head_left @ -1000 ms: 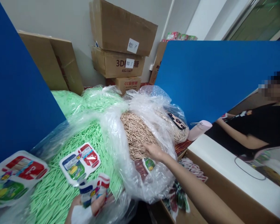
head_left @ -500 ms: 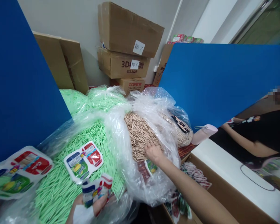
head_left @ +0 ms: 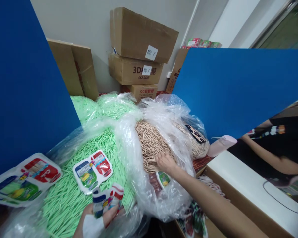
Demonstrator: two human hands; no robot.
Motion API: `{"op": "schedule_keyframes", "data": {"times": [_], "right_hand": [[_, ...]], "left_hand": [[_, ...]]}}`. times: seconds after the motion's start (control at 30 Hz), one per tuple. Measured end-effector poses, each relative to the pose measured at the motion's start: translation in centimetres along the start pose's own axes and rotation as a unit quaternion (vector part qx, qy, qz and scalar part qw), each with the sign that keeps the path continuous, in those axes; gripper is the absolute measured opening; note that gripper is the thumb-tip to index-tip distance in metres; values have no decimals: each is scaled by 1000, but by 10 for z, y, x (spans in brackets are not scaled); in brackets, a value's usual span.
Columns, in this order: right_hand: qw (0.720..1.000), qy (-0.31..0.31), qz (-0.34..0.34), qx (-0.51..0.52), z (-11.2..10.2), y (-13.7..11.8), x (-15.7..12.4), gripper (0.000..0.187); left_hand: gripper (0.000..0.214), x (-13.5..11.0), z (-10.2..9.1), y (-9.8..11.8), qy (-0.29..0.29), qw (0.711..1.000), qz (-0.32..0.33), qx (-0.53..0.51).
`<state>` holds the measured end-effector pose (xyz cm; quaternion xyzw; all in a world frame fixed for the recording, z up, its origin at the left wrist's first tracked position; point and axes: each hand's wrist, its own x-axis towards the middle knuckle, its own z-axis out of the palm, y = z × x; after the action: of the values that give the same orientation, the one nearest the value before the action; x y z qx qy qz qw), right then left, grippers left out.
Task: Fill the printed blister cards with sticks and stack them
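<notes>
My left hand (head_left: 106, 215) is closed around a bent, printed plastic packet (head_left: 108, 200) in blue, white and red, low over a clear bag of pale green sticks (head_left: 64, 205). My right hand (head_left: 166, 162) reaches into the neighbouring clear bag, its fingers curled into thin tan sticks (head_left: 150, 138); the fingertips are partly hidden among them. Flat on the green sticks lies a jar-shaped printed packet (head_left: 92, 172). Another such packet (head_left: 27, 180) rests at the left. Just below my right hand a green-and-white packet (head_left: 163, 179) shows at the tan bag's edge.
Blue panels (head_left: 238, 89) stand at both sides. Cardboard boxes (head_left: 141, 36) are stacked against the wall. A pink bottle (head_left: 222, 145) leans beside the bags. At lower right, an open carton (head_left: 238, 201) holds packets next to a white surface (head_left: 258, 185). A person in black (head_left: 283, 142) sits at right.
The whole view has shifted slightly, so things appear a little farther right. My hands stay in nearly the same places, the left still gripping the packet, the right still in the tan sticks.
</notes>
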<state>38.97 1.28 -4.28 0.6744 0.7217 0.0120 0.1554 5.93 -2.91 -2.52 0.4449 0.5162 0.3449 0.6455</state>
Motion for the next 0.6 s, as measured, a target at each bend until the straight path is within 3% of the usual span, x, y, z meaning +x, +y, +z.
{"op": "schedule_keyframes", "data": {"times": [0.13,0.23,0.33,0.43,0.5,0.53,0.6], "right_hand": [[995,-29,30,94,-9,15,-4,24],[976,-48,43,208,-14,31,-11,18],[934,-58,40,350,-14,39,-20,27],[877,-66,26,475,-13,36,-31,40],[825,-70,16,560,-15,30,-37,43],[781,-76,12,620,-17,27,-39,43],[658,-97,4,747,-25,21,-42,42]], "left_hand": [[46,0,9,11,-1,994,-31,-105],[55,6,20,25,21,980,-52,-191],[62,18,35,45,4,960,-50,-274],[56,37,59,67,-95,931,-54,-348],[50,53,81,80,-160,910,-55,-379],[50,62,94,85,-171,901,-46,-397],[47,77,120,94,-184,894,-31,-408]]}}
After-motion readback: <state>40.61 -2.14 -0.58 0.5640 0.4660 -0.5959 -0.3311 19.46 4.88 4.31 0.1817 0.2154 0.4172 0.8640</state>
